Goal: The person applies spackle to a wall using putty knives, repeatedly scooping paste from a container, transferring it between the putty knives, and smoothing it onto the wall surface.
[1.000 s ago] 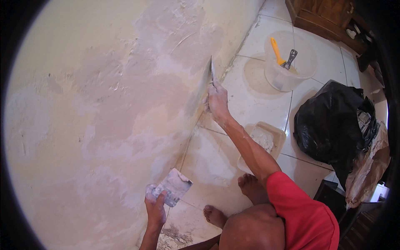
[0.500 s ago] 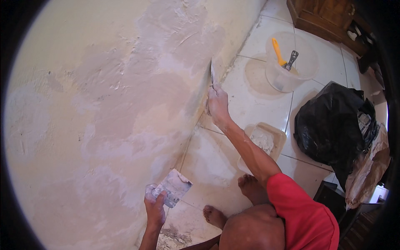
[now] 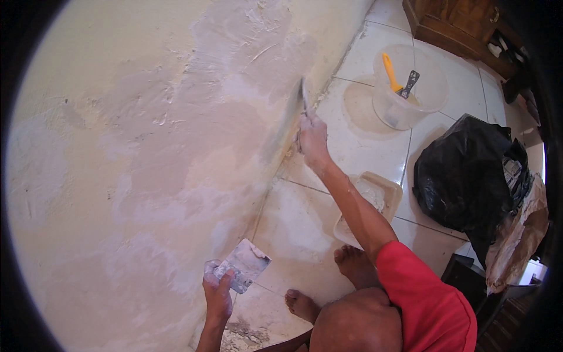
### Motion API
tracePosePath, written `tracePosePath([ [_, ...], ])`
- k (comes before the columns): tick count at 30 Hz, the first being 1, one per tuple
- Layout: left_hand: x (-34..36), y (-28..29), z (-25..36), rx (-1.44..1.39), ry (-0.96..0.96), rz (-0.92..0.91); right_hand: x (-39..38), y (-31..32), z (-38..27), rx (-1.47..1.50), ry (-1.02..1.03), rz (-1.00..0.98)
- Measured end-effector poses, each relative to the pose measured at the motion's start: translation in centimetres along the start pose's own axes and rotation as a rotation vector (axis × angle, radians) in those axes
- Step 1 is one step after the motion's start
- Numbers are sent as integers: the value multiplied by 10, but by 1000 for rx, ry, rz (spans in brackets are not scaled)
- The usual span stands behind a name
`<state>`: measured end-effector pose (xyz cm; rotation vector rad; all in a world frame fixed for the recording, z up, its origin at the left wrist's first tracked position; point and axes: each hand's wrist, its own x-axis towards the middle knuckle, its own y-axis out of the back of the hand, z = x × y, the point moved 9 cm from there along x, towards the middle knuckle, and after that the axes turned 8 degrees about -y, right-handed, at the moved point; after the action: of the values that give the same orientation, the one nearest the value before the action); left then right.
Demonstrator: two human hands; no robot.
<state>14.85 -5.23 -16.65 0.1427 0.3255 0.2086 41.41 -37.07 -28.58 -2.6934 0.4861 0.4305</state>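
Note:
My right hand [image 3: 313, 136] is closed round a putty knife [image 3: 304, 97], whose thin blade lies against the low part of the wall [image 3: 193, 135], close to where it meets the floor. Patches of smoothed, greyish-pink filler cover much of the yellowish wall. Lower down, my left hand [image 3: 218, 287] grips a flat scraper plate [image 3: 245, 264] with pale putty spread over its face; fingers and thumb are smeared white. Under my right forearm stands a shallow tray [image 3: 384, 190] of white putty, partly hidden by the arm.
A clear plastic bucket [image 3: 434, 100] holds a yellow-handled tool [image 3: 389, 70] and a black-handled one [image 3: 409, 83]. Right of it sit a black plastic bag [image 3: 463, 176] and crumpled brown paper [image 3: 519, 240]. A wooden cabinet [image 3: 451, 29] stands far right. Putty crumbs [image 3: 243, 334] litter the tiles near my feet.
My right hand and the putty knife have shifted slightly up and to the right along the wall's base. The left hand with its plate has hardly moved.

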Motion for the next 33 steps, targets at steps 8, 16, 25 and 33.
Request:
tracePosePath([
  [8, -3, 9, 2, -2, -10, 14, -73, 42, -18, 97, -133, -174],
  [16, 2, 3, 1, 5, -5, -56, -103, 114, -38, 3, -143, -218],
  [25, 4, 9, -8, -14, 17, -61, -95, 170, -59, -28, -75, 19],
  [33, 2, 13, -8, -28, 1, -56, -104, 170, -61, -133, -4, 58],
])
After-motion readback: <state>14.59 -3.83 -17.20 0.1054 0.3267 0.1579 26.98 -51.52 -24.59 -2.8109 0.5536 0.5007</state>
